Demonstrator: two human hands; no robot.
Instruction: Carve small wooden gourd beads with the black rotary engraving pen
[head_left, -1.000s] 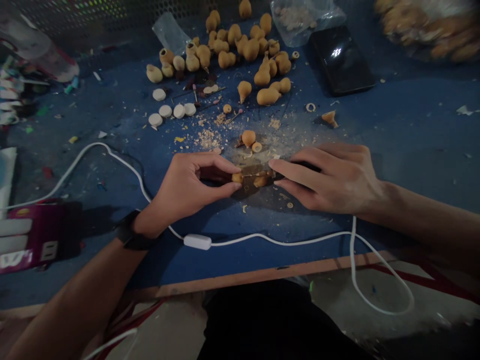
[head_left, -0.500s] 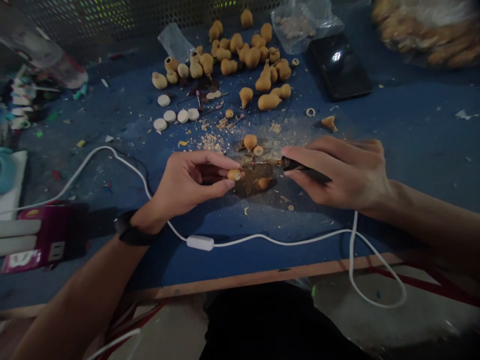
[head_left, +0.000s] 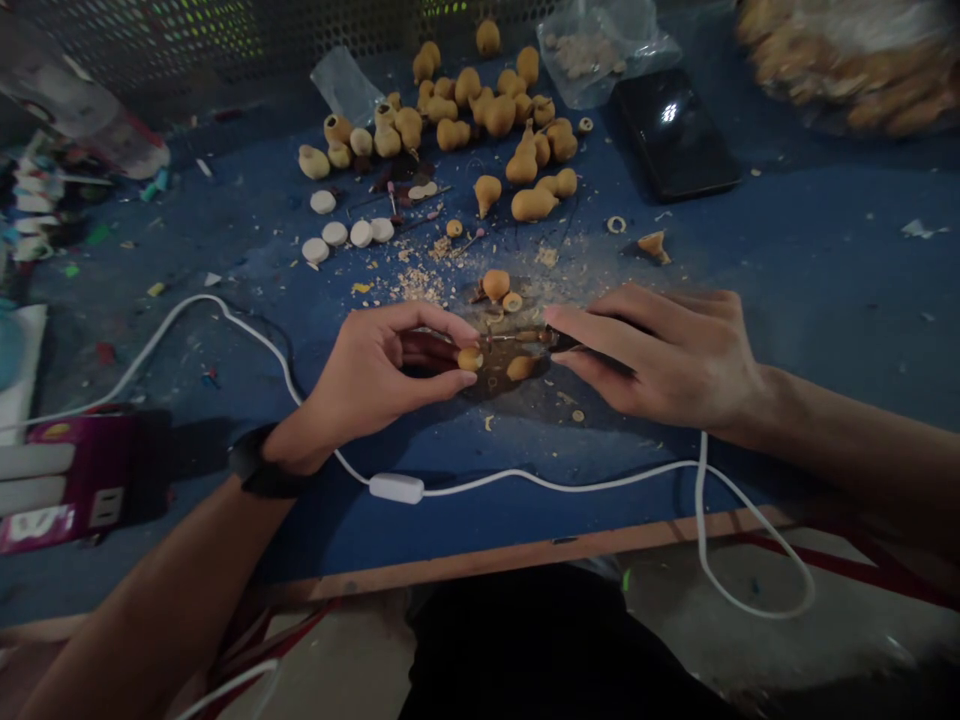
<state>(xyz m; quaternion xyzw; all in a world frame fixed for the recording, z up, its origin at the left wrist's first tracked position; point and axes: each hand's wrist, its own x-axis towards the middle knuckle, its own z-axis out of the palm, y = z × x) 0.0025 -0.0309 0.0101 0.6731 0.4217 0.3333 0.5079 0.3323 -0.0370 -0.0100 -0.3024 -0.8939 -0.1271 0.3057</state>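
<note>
A small orange gourd point(head_left: 469, 358) is held above the desk point(head_left: 817, 240), pinched between the thumb and fingers point(head_left: 442, 384) of the L hand point(head_left: 375, 372). The R hand point(head_left: 664, 355) is also closed: its fingers point(head_left: 592, 330) grasp a black rotary tool point(head_left: 579, 346) w/ a thin metal shaft point(head_left: 521, 337), which points left toward the gourd. I cannot tell if they touch.

Under the hands lie another gourd point(head_left: 520, 368), a dark stain point(head_left: 491, 378) and fine sawdust point(head_left: 416, 287). Just above are a round gourd point(head_left: 495, 285) and a small cut ring point(head_left: 512, 301). Further up is a pile of gourds point(head_left: 487, 115), w/ white discs point(head_left: 335, 234) to its lower left and a black phone point(head_left: 675, 130) to the right. A white cord w/ inline switch point(head_left: 396, 488) runs along the desk near the front edge. A black wristband point(head_left: 264, 477) is on the L wrist.
</note>
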